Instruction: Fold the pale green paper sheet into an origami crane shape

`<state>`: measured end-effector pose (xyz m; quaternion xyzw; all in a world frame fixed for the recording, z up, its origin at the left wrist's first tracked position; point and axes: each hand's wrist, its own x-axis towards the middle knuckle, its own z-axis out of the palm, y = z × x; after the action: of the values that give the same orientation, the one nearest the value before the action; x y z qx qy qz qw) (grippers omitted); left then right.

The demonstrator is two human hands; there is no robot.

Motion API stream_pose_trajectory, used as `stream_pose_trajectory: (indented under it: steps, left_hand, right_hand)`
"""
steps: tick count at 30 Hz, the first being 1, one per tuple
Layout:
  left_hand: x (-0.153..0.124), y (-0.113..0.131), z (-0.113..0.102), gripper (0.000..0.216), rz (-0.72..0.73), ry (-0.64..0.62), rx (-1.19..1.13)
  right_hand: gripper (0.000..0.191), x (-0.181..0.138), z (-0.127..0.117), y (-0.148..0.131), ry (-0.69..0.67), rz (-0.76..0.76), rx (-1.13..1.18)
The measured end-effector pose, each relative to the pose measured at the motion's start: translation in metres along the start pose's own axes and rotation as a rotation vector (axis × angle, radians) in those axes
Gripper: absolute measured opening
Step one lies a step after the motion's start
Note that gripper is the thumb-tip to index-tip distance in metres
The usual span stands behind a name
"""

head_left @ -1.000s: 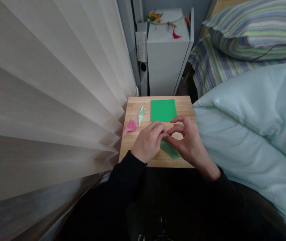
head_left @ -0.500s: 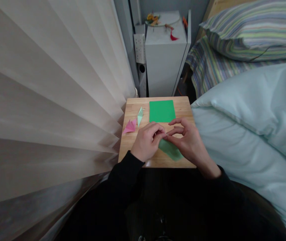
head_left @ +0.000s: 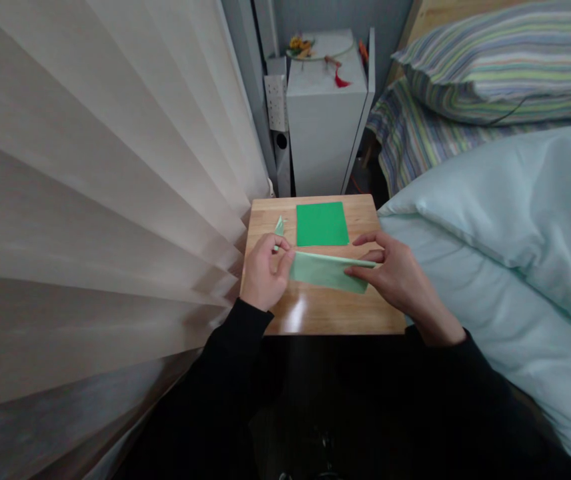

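Observation:
A pale green sheet of origami paper [head_left: 323,271], folded into a long strip, is stretched between my hands above the small wooden table [head_left: 340,317]. My left hand [head_left: 267,272] pinches its left end between thumb and fingers. The right end is gripped by my right hand [head_left: 390,270], thumb below and fingers along the upper edge. Beyond the strip lies a bright green square of paper [head_left: 322,224]. A small pale green folded paper piece [head_left: 279,227] shows partly behind my left hand. The pink folded piece is hidden now.
A pleated curtain [head_left: 165,220] hangs close on the left. On the right is a bed with a light blue quilt [head_left: 475,247] and a striped pillow [head_left: 505,67]. A white cabinet [head_left: 325,140] stands behind the table.
My hands have moved apart, the left one leftward and the right one slightly rightward. The pale green paper now spans flat between them as a strip. My left hand now covers the pink piece.

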<state>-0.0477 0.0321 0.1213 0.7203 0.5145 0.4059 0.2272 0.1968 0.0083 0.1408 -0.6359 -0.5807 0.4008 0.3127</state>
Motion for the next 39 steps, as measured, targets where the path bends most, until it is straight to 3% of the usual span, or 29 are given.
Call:
stream_pose_trajectory:
  steps: [3, 5, 9, 13, 17, 23, 31, 39]
  left_hand:
    - [-0.002, 0.017, 0.004, 0.038, 0.181, -0.151, 0.139]
    - [-0.004, 0.027, 0.01, 0.039, 0.226, -0.248, 0.12]
    - [-0.011, 0.028, 0.021, 0.038, 0.01, -0.249, -0.125]
    - [-0.016, 0.03, 0.031, 0.044, -0.179, -0.389, -0.439]
    - [-0.017, 0.039, 0.038, 0.039, -0.231, -0.269, -0.587]
    - [-0.013, 0.036, 0.036, 0.046, -0.386, -0.211, -0.726]
    - [-0.016, 0.041, 0.037, 0.025, -0.202, -0.033, -0.586]
    - [-0.015, 0.038, 0.035, 0.025, -0.164, -0.026, -0.576]
  right_hand:
    - [0.042, -0.003, 0.008, -0.005, -0.026, -0.105, -0.124]
    - [0.044, -0.004, 0.012, -0.008, -0.04, -0.154, -0.162]
    - [0.049, -0.005, 0.007, -0.009, 0.037, -0.138, -0.09]
    - [0.054, -0.005, 0.004, -0.008, 0.066, -0.114, 0.088]
    - [0.05, -0.008, 0.013, -0.013, 0.008, -0.099, 0.2]
    - [0.05, -0.006, 0.015, -0.017, 0.145, -0.085, 0.41]
    - [0.037, -0.009, 0.025, -0.018, 0.212, -0.1, 0.407]
    - [0.02, -0.006, 0.03, -0.013, 0.203, -0.158, 0.47]
